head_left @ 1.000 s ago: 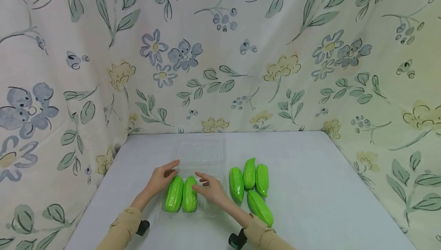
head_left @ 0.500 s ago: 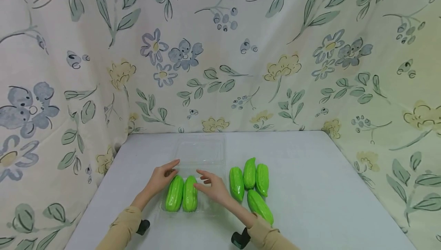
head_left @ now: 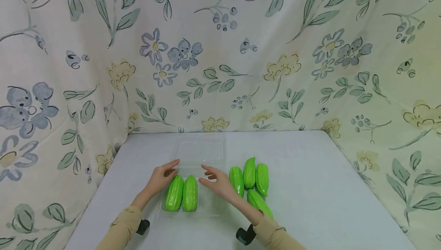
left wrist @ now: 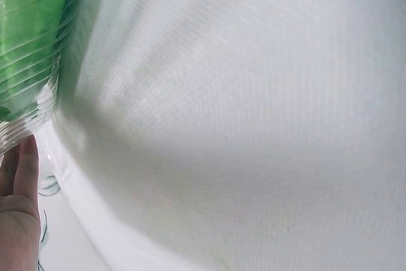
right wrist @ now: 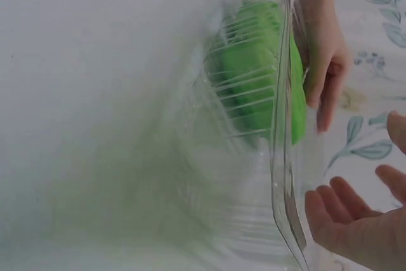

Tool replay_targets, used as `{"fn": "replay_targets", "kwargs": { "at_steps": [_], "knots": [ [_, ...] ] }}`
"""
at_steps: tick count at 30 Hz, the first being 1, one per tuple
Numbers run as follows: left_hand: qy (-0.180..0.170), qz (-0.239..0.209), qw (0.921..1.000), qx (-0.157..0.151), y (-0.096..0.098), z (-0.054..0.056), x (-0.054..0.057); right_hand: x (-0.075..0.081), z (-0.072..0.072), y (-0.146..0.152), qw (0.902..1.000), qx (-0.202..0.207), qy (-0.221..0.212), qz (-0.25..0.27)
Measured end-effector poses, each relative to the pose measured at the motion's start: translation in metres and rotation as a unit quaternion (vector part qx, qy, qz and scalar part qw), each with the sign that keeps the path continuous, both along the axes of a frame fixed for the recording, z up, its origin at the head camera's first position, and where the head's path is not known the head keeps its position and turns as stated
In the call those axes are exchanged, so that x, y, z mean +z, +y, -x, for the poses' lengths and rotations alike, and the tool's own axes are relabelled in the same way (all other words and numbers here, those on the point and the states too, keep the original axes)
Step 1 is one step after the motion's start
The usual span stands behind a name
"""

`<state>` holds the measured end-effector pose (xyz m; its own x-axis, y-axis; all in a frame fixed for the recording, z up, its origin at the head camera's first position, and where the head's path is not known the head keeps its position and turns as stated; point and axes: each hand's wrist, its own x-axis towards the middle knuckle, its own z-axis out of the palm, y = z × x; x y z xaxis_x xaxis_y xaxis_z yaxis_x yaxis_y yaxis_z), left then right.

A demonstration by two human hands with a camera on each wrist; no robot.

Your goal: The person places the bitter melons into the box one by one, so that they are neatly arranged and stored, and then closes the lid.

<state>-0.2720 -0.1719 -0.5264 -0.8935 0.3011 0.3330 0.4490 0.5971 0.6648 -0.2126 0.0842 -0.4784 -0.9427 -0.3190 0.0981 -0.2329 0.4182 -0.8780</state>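
Observation:
Two green ridged gourds (head_left: 174, 193) lie side by side in the left part of a clear plastic clamshell box (head_left: 210, 213). My left hand (head_left: 161, 180) is at the box's upper left, by the left gourd's top; in the left wrist view its fingers (left wrist: 26, 169) look straight and meet the box's ribbed wall. Over the box's right part is my right hand (head_left: 217, 183), fingers spread and loosely bent, with nothing in it. The right wrist view shows the right hand (right wrist: 361, 220) apart from the box rim, and the left hand (right wrist: 327, 55) beyond the gourds.
Several more green gourds (head_left: 249, 174) lie in a group on the white table (head_left: 310, 188), right of the box. The right forearm partly covers the lower one. The box's lid (head_left: 200, 151) lies folded back behind it. A floral cloth (head_left: 220, 51) hangs behind the table.
My right hand has moved away from the right gourd in the box, to the right and slightly back. My left hand and the gourds have stayed in place.

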Motion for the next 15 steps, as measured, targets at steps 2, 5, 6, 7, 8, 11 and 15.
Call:
{"fn": "replay_targets", "kwargs": {
  "at_steps": [2,5,6,7,8,11,15],
  "knots": [
    [0.003,-0.001,1.0000,0.000,0.000,0.000,0.000,0.002,-0.001,0.003,1.0000,0.001,-0.002,0.005],
    [0.012,-0.003,0.9999,-0.001,0.001,0.000,-0.002,0.003,-0.002,0.007,1.0000,0.002,0.000,0.003],
    [0.015,-0.004,0.9999,-0.002,0.001,0.000,-0.002,0.003,-0.003,0.008,1.0000,0.003,0.001,0.002],
    [0.017,-0.007,0.9998,-0.003,0.000,0.001,-0.002,0.004,-0.003,0.009,1.0000,0.003,-0.001,-0.001],
    [0.018,-0.007,0.9998,-0.005,0.000,0.001,-0.003,0.004,-0.004,0.010,1.0000,0.003,0.000,-0.002],
    [0.019,-0.010,0.9998,-0.005,0.000,0.001,-0.003,0.006,-0.005,0.011,1.0000,0.005,-0.001,0.002],
    [0.022,-0.012,0.9997,-0.007,0.000,0.002,-0.003,0.008,-0.006,0.014,0.9999,0.003,-0.007,0.008]
  ]
}}
